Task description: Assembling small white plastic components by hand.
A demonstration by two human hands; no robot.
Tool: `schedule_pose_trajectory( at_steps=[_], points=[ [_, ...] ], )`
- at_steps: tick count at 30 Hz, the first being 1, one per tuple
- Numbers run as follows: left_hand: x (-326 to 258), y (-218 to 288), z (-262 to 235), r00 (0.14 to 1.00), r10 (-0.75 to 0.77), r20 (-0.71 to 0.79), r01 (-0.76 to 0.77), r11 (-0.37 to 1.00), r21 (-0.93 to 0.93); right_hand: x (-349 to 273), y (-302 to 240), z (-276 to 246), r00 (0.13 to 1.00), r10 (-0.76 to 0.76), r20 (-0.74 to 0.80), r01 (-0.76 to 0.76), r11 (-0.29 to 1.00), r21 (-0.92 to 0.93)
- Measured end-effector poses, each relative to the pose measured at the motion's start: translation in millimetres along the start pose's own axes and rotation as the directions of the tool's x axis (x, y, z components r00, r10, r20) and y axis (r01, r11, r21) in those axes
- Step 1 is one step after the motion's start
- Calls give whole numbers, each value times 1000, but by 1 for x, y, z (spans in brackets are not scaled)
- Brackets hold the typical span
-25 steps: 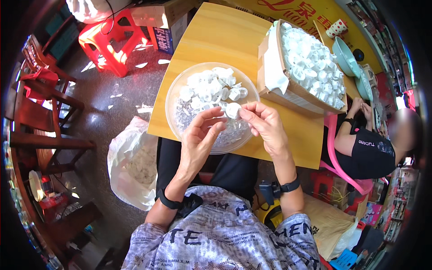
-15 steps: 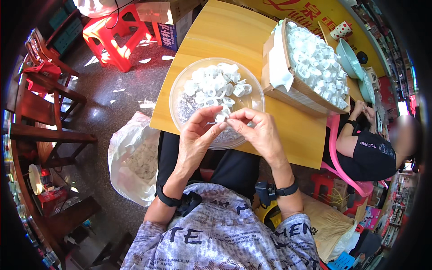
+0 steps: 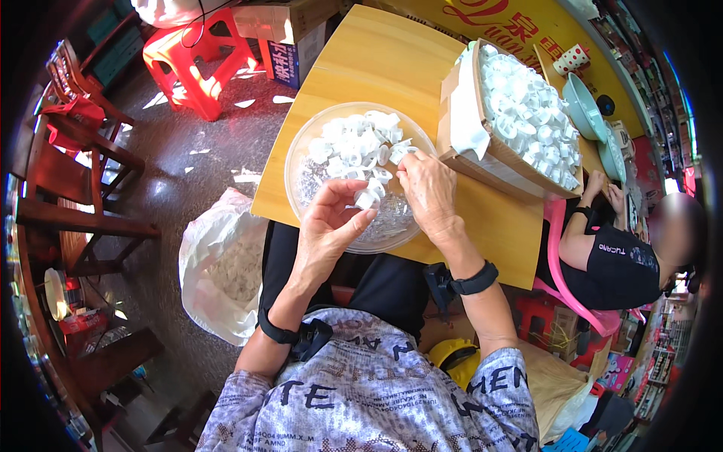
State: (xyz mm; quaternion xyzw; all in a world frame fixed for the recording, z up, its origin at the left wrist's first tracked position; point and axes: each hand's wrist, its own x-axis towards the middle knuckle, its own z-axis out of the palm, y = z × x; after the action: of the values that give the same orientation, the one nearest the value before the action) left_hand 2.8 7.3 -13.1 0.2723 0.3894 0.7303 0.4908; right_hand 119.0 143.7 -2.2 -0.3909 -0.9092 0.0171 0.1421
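A round clear plastic tub [image 3: 303,132] stands on the wooden table in front of me, with a heap of small white ring-shaped plastic pieces [image 3: 352,141] in it. Over its near side my left hand [image 3: 328,226] holds one white plastic piece [image 3: 367,198] between thumb and fingers. My right hand [image 3: 429,192] is at the heap's right edge, fingertips pinched together beside the pieces there. Whether a piece is between those fingertips is hidden. Small clear bits [image 3: 384,226] lie in the near part of the tub.
A cardboard box [image 3: 482,154] piled with similar white pieces stands right of the tub on the table [image 3: 361,53]. A white sack [image 3: 218,271] lies on the floor at left. Another person [image 3: 621,256] sits at right by a pink chair [image 3: 557,248]. A red stool [image 3: 199,60] stands far left.
My right hand has left the piece in my left hand and moved up and right to the heap's edge. My left hand has stayed nearly in place, still with its piece.
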Motion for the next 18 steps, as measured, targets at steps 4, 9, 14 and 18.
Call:
schedule_pose_trajectory(
  at_steps=[4, 9, 14, 18],
  points=[
    [1, -5, -3, 998, -14, 54, 11, 999, 50, -2, 7, 8, 998, 0, -68, 2, 1000, 21],
    [-4, 7, 0, 996, -34, 82, 34, 999, -4, -12, -3, -31, 986, 124, 107, -160, 877, 453],
    [-7, 10, 1, 989, -48, 138, 55, 997, -47, -33, -10, -51, 954, 173, 245, -284, 266, 921],
    [-10, 14, 9, 988, -54, 148, 54, 999, -1, -41, -20, -63, 936, 209, 282, -285, -19, 958]
  ],
)
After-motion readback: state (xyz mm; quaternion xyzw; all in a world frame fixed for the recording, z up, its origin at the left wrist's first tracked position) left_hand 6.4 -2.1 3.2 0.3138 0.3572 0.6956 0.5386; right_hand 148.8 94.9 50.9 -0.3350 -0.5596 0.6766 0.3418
